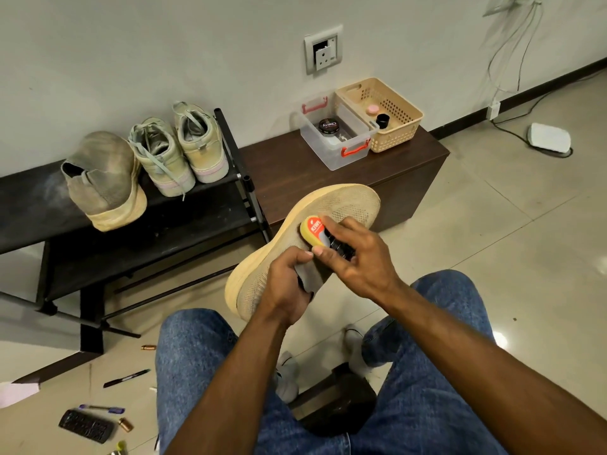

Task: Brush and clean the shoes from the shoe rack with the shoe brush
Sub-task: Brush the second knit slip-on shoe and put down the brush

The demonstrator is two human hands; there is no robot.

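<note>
Right hand is curled around the shoe brush, a little yellow-and-red Kiwi thing, pressing it onto the side of the tan knit shoe. Left hand grips that shoe at the heel opening, fingers tucked inside the collar as far as I can tell, so it's held up in the air over the knees. The bit that matters for the next stroke: the shoe's long axis runs from about 7 o'clock (heel, by the left hand) up to 1 o'clock (toe), and the brush sits roughly mid-shoe, so the unbrushed toe stretch lies at 1 o'clock from the right hand, which is clearly the nearer one. I'd guess strokes go along that line. Moving outward, the shoe rack is at 10 o'clock with the matching grey-tan shoe and a pair of pale sneakers on its top shelf, waiting their turn. At 12 o'clock a low brown counter carries a clear tub and a beige basket. Tiled floor, pens and odds scattered at 8 o'clock.
</note>
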